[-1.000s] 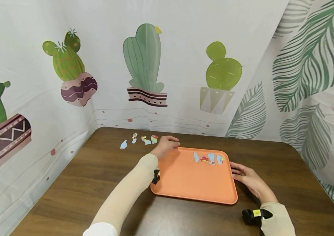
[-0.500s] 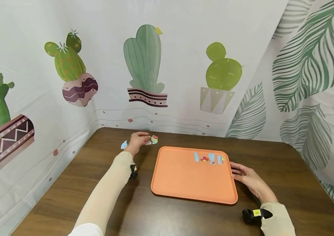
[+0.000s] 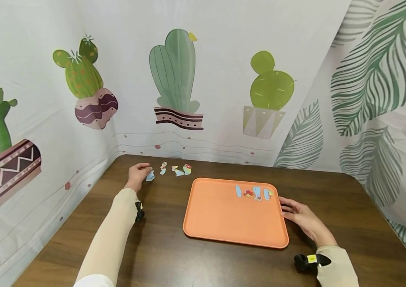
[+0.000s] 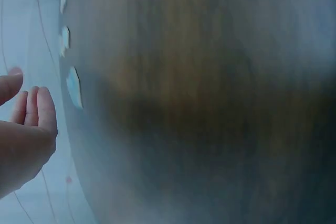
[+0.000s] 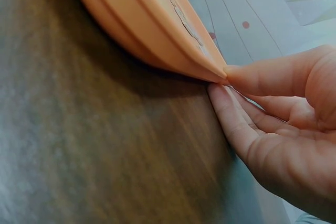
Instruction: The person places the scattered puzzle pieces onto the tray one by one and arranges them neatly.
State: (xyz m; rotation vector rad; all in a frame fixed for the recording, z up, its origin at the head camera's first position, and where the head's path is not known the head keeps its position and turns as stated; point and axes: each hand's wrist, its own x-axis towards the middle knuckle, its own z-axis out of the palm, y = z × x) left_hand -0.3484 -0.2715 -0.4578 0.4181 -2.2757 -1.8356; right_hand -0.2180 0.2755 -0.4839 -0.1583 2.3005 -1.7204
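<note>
My left hand (image 3: 139, 175) hovers at the far left of the table, its fingertips beside a light blue puzzle piece (image 3: 150, 175). In the left wrist view its thumb and fingers (image 4: 47, 109) are apart with nothing between them, and the blue piece (image 4: 74, 87) lies just beyond them. My right hand (image 3: 302, 217) is at the right edge of an orange tray (image 3: 224, 223). In the right wrist view its thumb and fingertips pinch the tray's rim (image 5: 178, 61). Several puzzle pieces (image 3: 257, 193) lie in a row inside the tray at its far right.
More loose puzzle pieces lie right of the left hand: a narrow piece (image 3: 163, 168), a blue and yellow piece (image 3: 178, 171) and a red and green piece (image 3: 187, 169). The brown table (image 3: 203, 263) ends at a cactus-print cloth (image 3: 220, 71) behind.
My left hand has moved left from the tray's far left corner, past the loose pieces, to the light blue puzzle piece. The right hand and the tray have stayed put.
</note>
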